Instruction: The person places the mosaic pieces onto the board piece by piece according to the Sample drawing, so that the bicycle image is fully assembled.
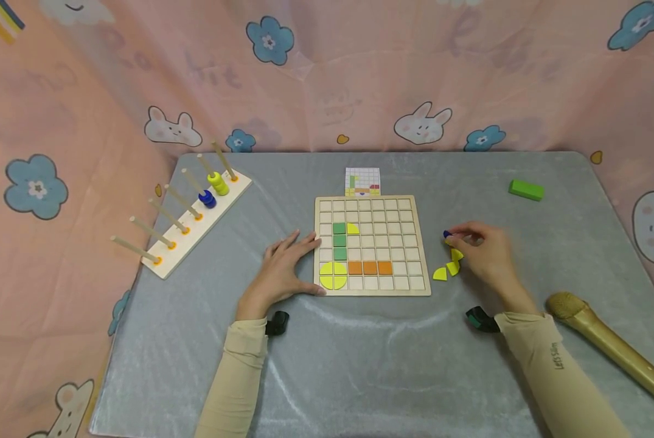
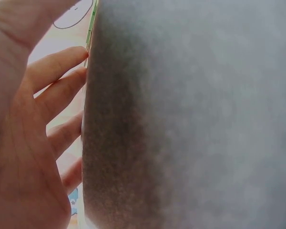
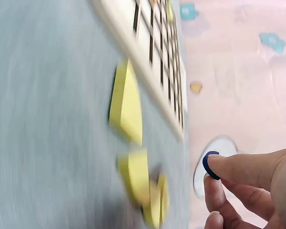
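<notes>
A wooden grid board [image 1: 373, 294] lies mid-table, with green squares [image 1: 340, 241], orange squares [image 1: 370, 267], a yellow circle of quarter pieces [image 1: 333, 275] and a single yellow quarter [image 1: 352, 229] in its cells. At the board's left edge rests my left hand [image 1: 279, 277], fingers spread, thumb by the near corner. My right hand [image 1: 488, 252] is right of the board, pinching a small dark blue piece [image 3: 209, 165] between thumb and finger. Below it, several loose yellow quarter pieces [image 1: 439, 274] lie on the table; the right wrist view shows them blurred.
A small pattern card [image 1: 362, 181] touches the board's far edge. Back left stands a peg rack [image 1: 217, 210] with blue rings [image 1: 208, 199] and yellow-green rings [image 1: 218, 184]. A green block [image 1: 526, 190] sits back right; a gold, round-headed stick [image 1: 611, 337] lies beside my right forearm.
</notes>
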The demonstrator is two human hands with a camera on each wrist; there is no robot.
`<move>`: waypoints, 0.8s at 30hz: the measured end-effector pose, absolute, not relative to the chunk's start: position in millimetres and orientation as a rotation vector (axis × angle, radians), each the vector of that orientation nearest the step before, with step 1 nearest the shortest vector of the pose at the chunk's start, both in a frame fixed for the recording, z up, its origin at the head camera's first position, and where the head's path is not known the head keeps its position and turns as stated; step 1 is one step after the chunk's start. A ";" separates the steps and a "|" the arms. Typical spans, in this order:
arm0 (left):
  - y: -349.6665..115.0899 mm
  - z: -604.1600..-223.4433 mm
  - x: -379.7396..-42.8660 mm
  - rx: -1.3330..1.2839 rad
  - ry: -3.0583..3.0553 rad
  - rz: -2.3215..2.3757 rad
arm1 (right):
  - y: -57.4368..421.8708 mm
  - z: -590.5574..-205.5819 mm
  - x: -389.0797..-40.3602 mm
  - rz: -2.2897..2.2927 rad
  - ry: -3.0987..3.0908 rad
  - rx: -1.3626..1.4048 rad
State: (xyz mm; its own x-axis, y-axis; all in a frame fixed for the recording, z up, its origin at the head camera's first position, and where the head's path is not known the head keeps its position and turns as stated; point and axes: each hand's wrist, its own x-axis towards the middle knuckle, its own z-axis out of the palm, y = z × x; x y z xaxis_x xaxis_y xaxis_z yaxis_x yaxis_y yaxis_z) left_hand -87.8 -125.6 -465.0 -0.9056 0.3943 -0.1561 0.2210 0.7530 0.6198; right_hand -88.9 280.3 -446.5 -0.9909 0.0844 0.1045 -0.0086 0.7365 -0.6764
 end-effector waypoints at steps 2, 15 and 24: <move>-125.4 -465.0 -87.8 0.479 2.672 0.896 | 271.1 -445.1 -87.4 1.139 -2.811 -0.032; -125.9 -465.8 -87.3 0.484 2.675 0.906 | 217.1 -446.2 -76.7 1.312 -2.852 0.121; -126.3 -464.9 -88.2 0.492 2.680 0.890 | 186.1 -459.3 -65.5 1.457 -2.861 0.248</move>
